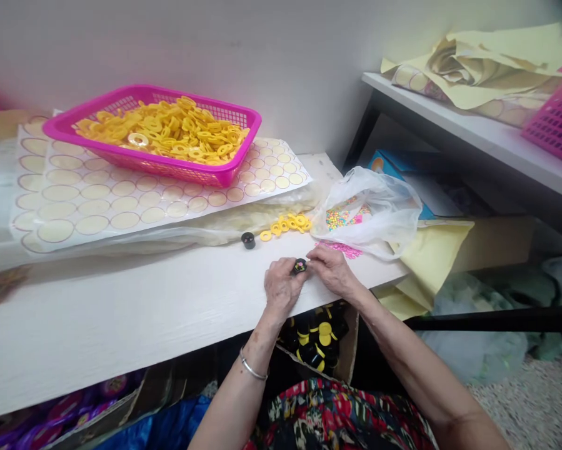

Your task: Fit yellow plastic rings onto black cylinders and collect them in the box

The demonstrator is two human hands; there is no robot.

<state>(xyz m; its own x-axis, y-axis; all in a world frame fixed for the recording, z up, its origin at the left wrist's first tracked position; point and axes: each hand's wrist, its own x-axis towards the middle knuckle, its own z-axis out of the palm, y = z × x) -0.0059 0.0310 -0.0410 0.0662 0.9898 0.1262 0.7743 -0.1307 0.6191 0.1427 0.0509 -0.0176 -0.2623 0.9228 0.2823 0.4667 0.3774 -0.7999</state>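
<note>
Above the front edge of the white table, my left hand [281, 284] grips a small black cup [300, 266] whose top faces me, with pink and green bits showing in it. My right hand [333, 270] is closed in a pinch close against the cup's right side. Something pale and tiny shows at its fingertips, too small to name. A second black cup [247, 240] stands on the table beyond my left hand. Beside it lie several yellow rings [287, 224]. Just past my right hand are pink beads [341, 249] and a clear plastic bag [379, 209] with multicoloured beads inside.
A pink basket [224, 175] heaped with yellow rings [182, 128] sits on sheets of round stickers [130, 203] at back left. Below the table edge, a cardboard box [353, 344] holds black and yellow pieces. A shelf [449, 112] with yellow paper rises at right.
</note>
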